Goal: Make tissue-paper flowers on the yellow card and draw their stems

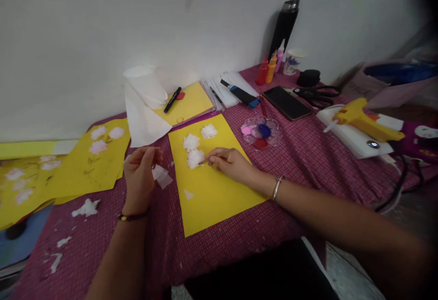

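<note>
A yellow sheet of paper (219, 204) lies in front of me with three fluffy white tissue puffs (195, 158) near its upper left. A small white scrap (188, 194) rests lower on the sheet. My right hand (234, 165) is closed around a thin stick (205, 159), whose tip meets the edge of the lowest puff; its exact kind is unclear. Left of the sheet, my left hand (139, 170) is raised with thumb and fingers pinched together. What they hold, if anything, cannot be made out. White tissue pieces (162, 177) lie just beside it.
A tissue roll (145, 83) stands behind. Yellow sheets with pale flowers (99, 172) lie left, near white scraps (86, 208). To the right are a paint palette (262, 132), phone (286, 102), scissors (316, 94), paint bottles (271, 67), black flask (284, 26) and yellow glue gun (364, 120).
</note>
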